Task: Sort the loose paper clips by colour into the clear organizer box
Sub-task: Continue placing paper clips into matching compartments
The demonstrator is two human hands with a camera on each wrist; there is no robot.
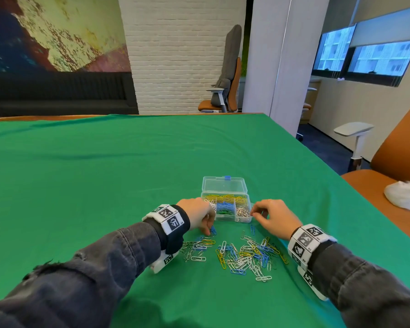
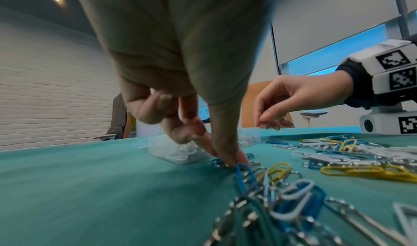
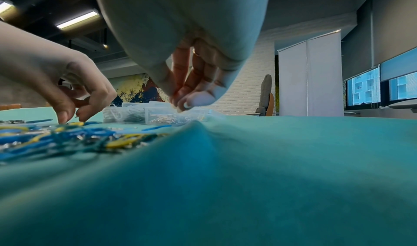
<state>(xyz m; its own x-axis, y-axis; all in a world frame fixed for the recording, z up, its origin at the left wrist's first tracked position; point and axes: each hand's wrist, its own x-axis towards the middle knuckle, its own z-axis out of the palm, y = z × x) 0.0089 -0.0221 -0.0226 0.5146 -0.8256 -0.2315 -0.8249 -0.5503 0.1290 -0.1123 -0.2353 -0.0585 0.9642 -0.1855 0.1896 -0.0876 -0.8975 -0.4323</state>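
Near the lower middle of the head view, a clear plastic organizer box (image 1: 226, 204) sits on the green cloth-covered surface (image 1: 104, 174) with its hinged lid (image 1: 224, 184) standing open behind it. Its compartments hold sorted clips: yellow along the back, white at the left, blue in the middle with green in front of it, and silver at the right.

Below the box in the frame, a loose pile of mixed paper clips (image 1: 246, 256) in blue, yellow, white and silver spreads over the cloth, with a smaller cluster at its left, just beside the left wrist.

At the left front corner of the box, the left hand (image 1: 197, 215) points down, fingertips (image 2: 234, 158) pressed to the cloth on a blue paper clip (image 1: 213, 230) that lies apart from the pile. In the left wrist view the index finger and thumb close together on this clip while the other fingers curl up.

At the right edge of the box, the right hand (image 1: 273, 218) hovers above the cloth with thumb and fingers bunched narrowly together beside the silver compartment. In the right wrist view the fingertips (image 3: 187, 103) meet over the box, but whether a clip sits between them I cannot tell.

Both forearms wear dark denim sleeves (image 1: 92, 268) and white wrist bands with black square markers (image 1: 166, 217).
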